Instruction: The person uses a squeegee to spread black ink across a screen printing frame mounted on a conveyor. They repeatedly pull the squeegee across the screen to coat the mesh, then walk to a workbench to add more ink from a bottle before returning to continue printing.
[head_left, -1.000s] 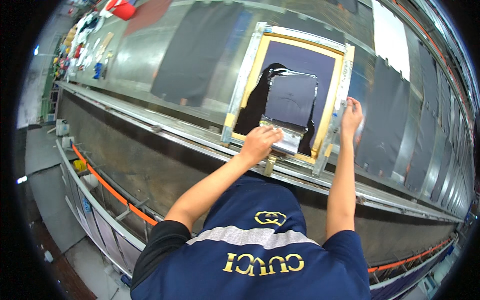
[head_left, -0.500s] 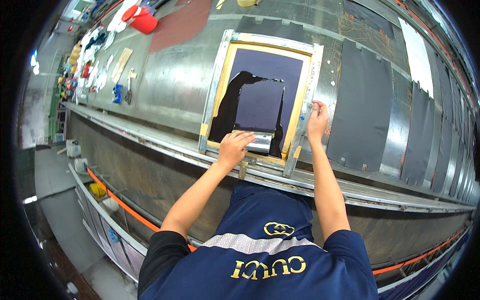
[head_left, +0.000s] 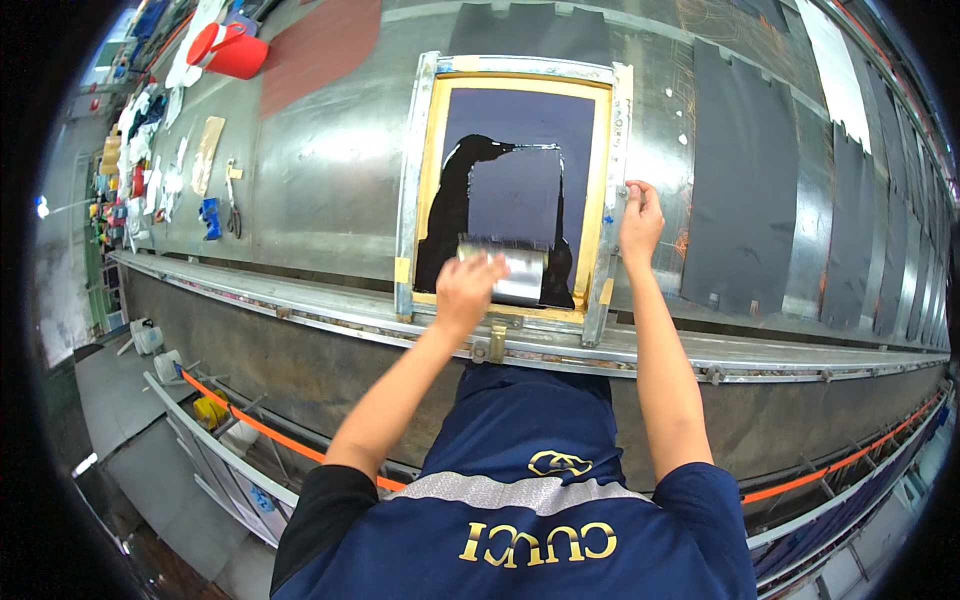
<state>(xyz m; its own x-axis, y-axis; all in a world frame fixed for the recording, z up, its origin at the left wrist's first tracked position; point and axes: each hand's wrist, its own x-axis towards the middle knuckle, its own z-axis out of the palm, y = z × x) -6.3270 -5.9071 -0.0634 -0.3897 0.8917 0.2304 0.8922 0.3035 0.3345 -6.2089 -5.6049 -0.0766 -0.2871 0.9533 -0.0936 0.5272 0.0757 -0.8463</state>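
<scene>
A person in a navy shirt works at a long metal surface [head_left: 320, 180], left hand [head_left: 466, 290] wrapped around the left end of a metal squeegee [head_left: 522, 278], slightly blurred, in the near part of a screen frame [head_left: 408, 200]. The tool sits just inside the frame's near edge, with dark mesh [head_left: 530, 105] reaching from it to the far side. Black ink [head_left: 452, 210] pools along the left, trails thinly across the top and runs down the right, between blade and yellow border. The right hand [head_left: 641, 225], thumb and fingers drawn narrow, meets the frame's right outer edge; whether it grips cannot be told. A strip of metal separates that hand from a dark panel [head_left: 745, 180]. To the left, a wider stretch reaches to scissors [head_left: 235, 215]; the frame's near edge stands close to a metal rail [head_left: 620, 360].
</scene>
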